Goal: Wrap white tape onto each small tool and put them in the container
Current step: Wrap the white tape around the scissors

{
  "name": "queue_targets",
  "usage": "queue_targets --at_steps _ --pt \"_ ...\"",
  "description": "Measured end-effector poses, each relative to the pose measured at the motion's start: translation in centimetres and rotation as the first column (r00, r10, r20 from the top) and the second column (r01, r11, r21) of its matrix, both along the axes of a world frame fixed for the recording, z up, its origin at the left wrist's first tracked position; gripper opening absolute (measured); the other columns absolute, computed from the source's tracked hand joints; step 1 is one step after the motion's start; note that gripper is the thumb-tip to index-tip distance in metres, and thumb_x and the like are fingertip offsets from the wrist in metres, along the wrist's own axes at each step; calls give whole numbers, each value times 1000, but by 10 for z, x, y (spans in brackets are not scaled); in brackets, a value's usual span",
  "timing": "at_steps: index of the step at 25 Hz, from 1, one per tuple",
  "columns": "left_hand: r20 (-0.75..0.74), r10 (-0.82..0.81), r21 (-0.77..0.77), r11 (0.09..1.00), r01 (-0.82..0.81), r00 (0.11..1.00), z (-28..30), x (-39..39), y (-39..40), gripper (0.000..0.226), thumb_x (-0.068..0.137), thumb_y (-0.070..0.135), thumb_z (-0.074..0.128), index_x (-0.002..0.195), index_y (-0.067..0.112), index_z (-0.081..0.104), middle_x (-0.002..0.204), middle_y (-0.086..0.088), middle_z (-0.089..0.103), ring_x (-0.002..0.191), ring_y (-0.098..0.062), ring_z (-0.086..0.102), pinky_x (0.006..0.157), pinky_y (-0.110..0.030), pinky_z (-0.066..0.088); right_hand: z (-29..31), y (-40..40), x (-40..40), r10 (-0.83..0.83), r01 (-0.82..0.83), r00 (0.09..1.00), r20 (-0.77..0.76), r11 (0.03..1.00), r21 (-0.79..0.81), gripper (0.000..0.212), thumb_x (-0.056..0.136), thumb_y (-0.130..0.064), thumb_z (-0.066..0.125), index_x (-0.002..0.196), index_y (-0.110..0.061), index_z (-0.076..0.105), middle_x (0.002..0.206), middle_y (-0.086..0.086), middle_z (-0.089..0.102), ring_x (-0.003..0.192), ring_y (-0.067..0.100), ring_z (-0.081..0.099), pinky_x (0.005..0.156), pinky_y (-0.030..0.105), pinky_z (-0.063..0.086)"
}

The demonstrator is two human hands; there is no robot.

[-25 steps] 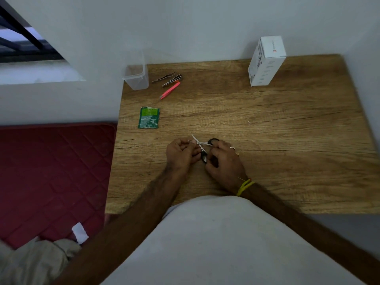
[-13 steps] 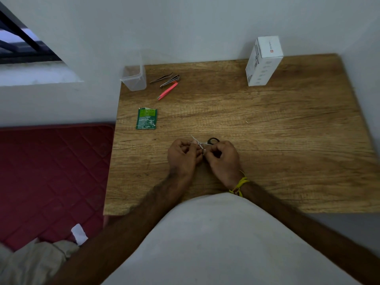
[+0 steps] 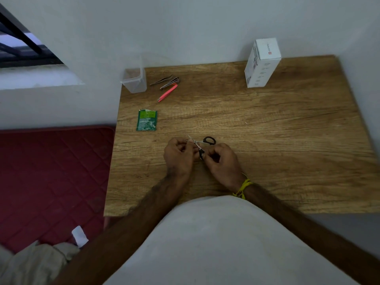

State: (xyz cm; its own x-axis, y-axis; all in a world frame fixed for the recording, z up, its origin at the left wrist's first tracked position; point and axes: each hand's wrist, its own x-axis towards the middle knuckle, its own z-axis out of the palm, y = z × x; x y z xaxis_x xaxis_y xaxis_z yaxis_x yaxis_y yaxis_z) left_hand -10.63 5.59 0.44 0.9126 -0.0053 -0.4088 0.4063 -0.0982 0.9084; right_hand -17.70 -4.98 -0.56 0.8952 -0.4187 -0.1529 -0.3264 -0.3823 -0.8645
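Centrally, both hands point(image 3: 202, 159) pinching small steel scissors point(image 3: 202, 144), round black loops

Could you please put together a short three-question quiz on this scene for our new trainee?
1. True or false: the clear container stands at the table's far left corner.
2. Which tool are the left hand and right hand holding? A) pink tweezers B) small scissors C) green packet
3. Fill in: the pink tweezers lie just nearer the person than two ____ tools.

Key: 1. True. 2. B, the small scissors, black handles, blades apart. 3. Metal.
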Motion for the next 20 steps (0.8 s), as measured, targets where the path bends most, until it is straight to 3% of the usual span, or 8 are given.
queue_targets --at_steps 3,7,11,14,16,18,20 --pt "17 0 27 1000 -1 1000 0 0 2 10 96 8 62 100 0 58 88 -17 73 75 -19 75 61 -28 61 3 0 0 28 -28 1000 1 999 24 10 87 -8 70 79 -14 66 90 4 57 78 -2 49 68 2 35" --pt "76 -69 109 992 60 995 -1 1 1 7 96 9 64 95 4 59 87 -15 73 78 -23 75 70 -39 63 4 -1 4 -21 21 1000 -1 1000 16 4 86 -9 71 82 -9 69 92 7 61 82 7 52 69 4 36" --pt "88 -105 138 986 92 991 2 3 4 6 95 8 65 92 6 60 85 -14 74 71 -20 75 62 -34 63 5 -17 -4 280 -280 960 -26 960 -9 6 89 -10 68 89 -4 68 98 8 57 91 16 55 80 24 45" --pt "103 -167 182 972 146 981 1 5 4 7 94 9 65 90 8 60 84 -13 75 71 -21 75 62 -34 62 4 -27 -4 405 -405 914 -24 909 -99 3 89 -10 67 90 -7 68 97 4 56 92 15 52 79 27 44" --pt "121 -234 227 952 203 965 2 10 5 7 95 11 65 90 8 60 86 -11 75 73 -20 75 65 -36 62 1 -29 -4 283 -272 955 90 955 -121 3 88 -7 67 89 -9 68 93 2 58 88 13 54 76 23 44" --pt "108 -267 250 939 234 958 0 12 6 8 96 12 63 94 5 59 89 -12 74 77 -21 74 67 -40 62 -4 -32 -5 43 -26 982 184 995 -98 4 88 -6 67 87 -9 68 88 -3 60 84 9 56 72 18 45" --pt "58 -269 252 936 246 961 -3 9 7 11 97 14 62 99 3 58 92 -14 73 80 -24 74 67 -46 62 -11 -32 -3 -39 60 985 169 990 -125 2 88 -5 68 87 -7 67 87 -2 60 82 8 54 71 16 43"
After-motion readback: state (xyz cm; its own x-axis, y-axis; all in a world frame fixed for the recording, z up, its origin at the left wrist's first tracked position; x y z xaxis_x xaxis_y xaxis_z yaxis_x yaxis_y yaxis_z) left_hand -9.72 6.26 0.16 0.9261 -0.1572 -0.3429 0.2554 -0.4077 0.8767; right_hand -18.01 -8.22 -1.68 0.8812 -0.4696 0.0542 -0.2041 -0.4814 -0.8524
